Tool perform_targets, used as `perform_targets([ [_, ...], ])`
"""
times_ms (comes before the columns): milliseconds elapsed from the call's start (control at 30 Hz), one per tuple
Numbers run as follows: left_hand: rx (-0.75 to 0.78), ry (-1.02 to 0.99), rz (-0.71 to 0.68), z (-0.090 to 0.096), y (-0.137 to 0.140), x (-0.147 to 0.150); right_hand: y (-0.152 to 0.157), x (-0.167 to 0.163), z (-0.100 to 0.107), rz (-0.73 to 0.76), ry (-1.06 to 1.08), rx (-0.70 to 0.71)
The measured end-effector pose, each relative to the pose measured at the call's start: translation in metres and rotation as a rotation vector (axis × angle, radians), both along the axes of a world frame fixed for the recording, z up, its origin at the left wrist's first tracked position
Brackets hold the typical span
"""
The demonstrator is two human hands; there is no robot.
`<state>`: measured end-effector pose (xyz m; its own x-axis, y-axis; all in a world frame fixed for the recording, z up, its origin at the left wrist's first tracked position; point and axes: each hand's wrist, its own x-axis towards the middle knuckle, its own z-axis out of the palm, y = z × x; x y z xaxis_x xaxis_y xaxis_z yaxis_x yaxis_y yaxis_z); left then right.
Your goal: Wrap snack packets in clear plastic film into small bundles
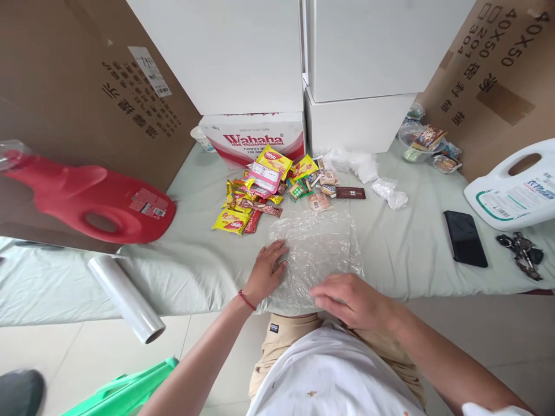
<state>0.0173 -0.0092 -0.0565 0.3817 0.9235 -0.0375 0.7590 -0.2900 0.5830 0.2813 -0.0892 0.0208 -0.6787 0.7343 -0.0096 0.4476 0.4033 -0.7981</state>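
A crinkled sheet of clear plastic wrap [321, 248] lies spread on the pale green cloth in front of me. My left hand [267, 271] rests on its left side, fingers stretched out and flat. Over the near right part, my right hand [347, 297] has its fingers drawn together, apparently pinching the film; its fingertips show only in part. Just beyond the sheet sits a heap of wrapped snacks, with yellow packets [232, 221], a pink-and-white packet [264, 176] and a dark brown bar [351, 193].
A roll of plastic wrap [125, 297] overhangs the front edge at left, near a red jug [99, 202]. At right are a black phone [465, 238], keys [522, 254] and a white jug [515, 185]. A Wahaha carton [255, 136] and large cardboard boxes [87, 69] stand behind.
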Motion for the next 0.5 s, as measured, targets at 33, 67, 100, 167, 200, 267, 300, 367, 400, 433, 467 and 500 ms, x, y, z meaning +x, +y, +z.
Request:
perform_targets([
  [33, -0.004, -0.034, 0.013, 0.0, -0.002, 0.0, 0.008, -0.012, -0.003, -0.068, -0.057, 0.079],
  [67, -0.012, -0.082, 0.033, 0.001, -0.004, -0.001, 0.014, -0.025, -0.009, -0.093, -0.113, 0.152],
  [100, -0.015, -0.13, 0.06, 0.002, -0.005, -0.003, 0.018, -0.038, -0.018, -0.074, -0.152, 0.209],
  [167, 0.028, -0.176, 0.131, 0.009, -0.006, -0.006, 0.019, -0.064, -0.039, 0.027, -0.187, 0.28],
  [200, 0.078, -0.167, 0.166, 0.014, -0.007, -0.006, 0.017, -0.075, -0.049, 0.072, -0.194, 0.296],
  [267, 0.193, -0.114, 0.203, 0.024, -0.006, -0.001, 0.008, -0.088, -0.065, 0.116, -0.205, 0.304],
  [300, 0.234, -0.076, 0.195, 0.028, -0.006, 0.005, 0.004, -0.09, -0.069, 0.118, -0.206, 0.299],
  [367, 0.249, 0.023, 0.139, 0.032, -0.005, 0.019, -0.004, -0.088, -0.074, 0.102, -0.2, 0.284],
  [400, 0.228, 0.088, 0.113, 0.032, -0.004, 0.027, -0.007, -0.085, -0.074, 0.095, -0.195, 0.274],
  [433, 0.198, 0.16, 0.102, 0.03, -0.003, 0.035, -0.01, -0.082, -0.074, 0.094, -0.189, 0.261],
  [467, 0.168, 0.231, 0.106, 0.026, -0.001, 0.041, -0.013, -0.078, -0.074, 0.099, -0.182, 0.245],
  [500, 0.143, 0.293, 0.114, 0.022, 0.0, 0.046, -0.017, -0.074, -0.074, 0.111, -0.173, 0.228],
])
